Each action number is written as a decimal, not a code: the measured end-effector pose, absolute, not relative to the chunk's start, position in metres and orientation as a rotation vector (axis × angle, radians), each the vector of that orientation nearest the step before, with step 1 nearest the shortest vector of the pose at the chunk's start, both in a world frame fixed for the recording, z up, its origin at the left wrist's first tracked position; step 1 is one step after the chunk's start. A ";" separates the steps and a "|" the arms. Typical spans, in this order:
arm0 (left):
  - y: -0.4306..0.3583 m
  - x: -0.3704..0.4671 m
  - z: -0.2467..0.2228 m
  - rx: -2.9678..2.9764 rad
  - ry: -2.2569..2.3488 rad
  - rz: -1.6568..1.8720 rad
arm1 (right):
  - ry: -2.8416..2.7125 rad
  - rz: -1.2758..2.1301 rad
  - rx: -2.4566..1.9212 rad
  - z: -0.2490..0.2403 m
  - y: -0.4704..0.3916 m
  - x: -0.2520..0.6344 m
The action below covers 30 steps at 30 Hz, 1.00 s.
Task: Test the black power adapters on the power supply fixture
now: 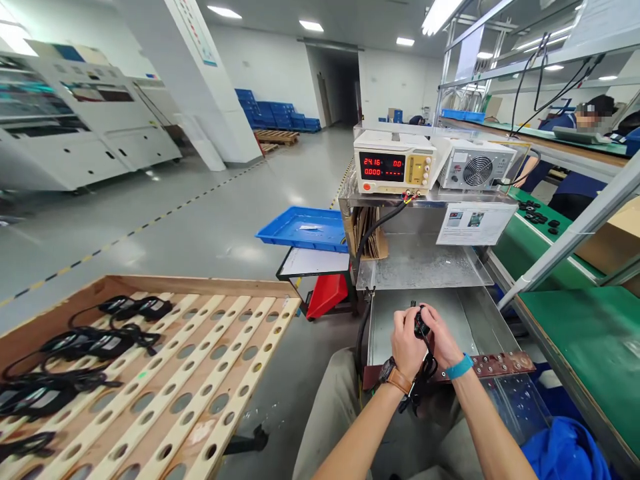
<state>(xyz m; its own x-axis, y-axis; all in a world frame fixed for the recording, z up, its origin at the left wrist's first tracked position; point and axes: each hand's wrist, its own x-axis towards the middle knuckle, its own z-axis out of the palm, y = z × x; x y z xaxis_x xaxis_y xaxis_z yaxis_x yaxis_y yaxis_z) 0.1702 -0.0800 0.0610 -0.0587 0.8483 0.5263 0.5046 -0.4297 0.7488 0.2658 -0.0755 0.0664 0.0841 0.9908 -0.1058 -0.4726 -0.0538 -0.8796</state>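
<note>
Close together over a shallow metal tray (387, 333), my left hand (407, 340) and my right hand (439, 337) are both closed on a bundled black cable (429, 367). A small dark part (421, 323) of it shows between my fingers; its exact shape is too small to make out. Loops of the cable hang below my palms. A reddish-brown strip with metal studs (503, 363) runs along the tray's front edge, just beyond my right wrist.
Left of me, a slatted wooden rack (200, 360) with round holes carries several black corded devices (113, 340). Ahead, a power supply (395, 163) with lit red digits stands on a metal shelf. A blue tray (305, 230) is beyond. A green workbench (595, 333) lies right; a co-worker (565, 157) is behind it.
</note>
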 end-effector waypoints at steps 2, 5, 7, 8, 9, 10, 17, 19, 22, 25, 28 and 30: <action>-0.079 0.173 0.058 1.882 1.518 1.484 | -0.752 1.380 -1.010 0.074 -0.076 0.266; -0.078 0.178 0.055 1.846 1.606 1.456 | -0.769 1.434 -1.030 0.083 -0.075 0.268; -0.076 0.178 0.055 1.829 1.610 1.433 | -0.772 1.466 -1.023 0.085 -0.075 0.269; -0.076 0.177 0.055 1.824 1.588 1.429 | -0.767 1.469 -1.017 0.085 -0.075 0.269; -0.076 0.175 0.055 1.822 1.541 1.433 | -0.757 1.468 -1.007 0.084 -0.075 0.270; -0.077 0.172 0.054 1.822 1.466 1.443 | -0.738 1.469 -0.991 0.084 -0.076 0.271; -0.120 0.146 0.035 1.463 1.069 1.222 | -0.492 1.654 -0.752 0.087 -0.069 0.285; -0.139 0.149 0.027 1.469 0.939 0.962 | -0.403 1.735 -0.702 0.087 -0.062 0.289; -0.162 0.159 0.020 1.417 0.855 0.665 | -0.352 1.796 -0.705 0.080 -0.047 0.295; -0.171 0.159 0.019 1.127 0.751 0.388 | -0.421 1.787 -0.821 0.056 -0.025 0.305; -0.161 0.140 0.028 0.825 0.581 0.352 | -0.536 1.729 -1.047 0.019 -0.001 0.320; -0.142 0.124 0.036 0.648 0.460 0.421 | -0.590 1.692 -1.193 -0.009 0.012 0.330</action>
